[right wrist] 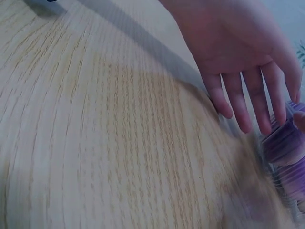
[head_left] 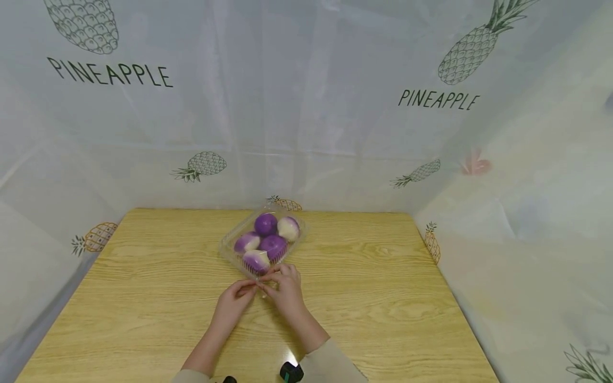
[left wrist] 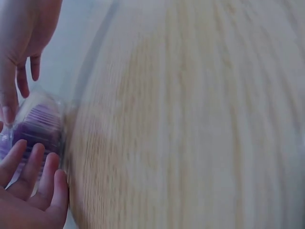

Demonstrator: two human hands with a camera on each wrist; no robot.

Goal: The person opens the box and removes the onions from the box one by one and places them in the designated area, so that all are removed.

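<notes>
A clear plastic clamshell container (head_left: 225,247) sits at an angle toward the back of the wooden table. Inside are several round purple-and-white vegetables (head_left: 273,247) that look like turnips or onions. Both hands meet at its near corner. My left hand (head_left: 235,297) comes from the left, its thumb and forefinger pinching the corner edge. From the other side my right hand (head_left: 288,292) pinches the same corner between thumb and forefinger. In the right wrist view, the other fingers (right wrist: 258,98) extend loosely beside the container wall. The left wrist view shows the left hand's fingers (left wrist: 46,183) spread by it.
The wooden table (head_left: 373,287) extends on both sides of the container. A pale curtain (head_left: 306,106) printed with pineapples hangs behind and around it. Near the front edge, a small black object (head_left: 291,372) shows beside the right sleeve (head_left: 330,364).
</notes>
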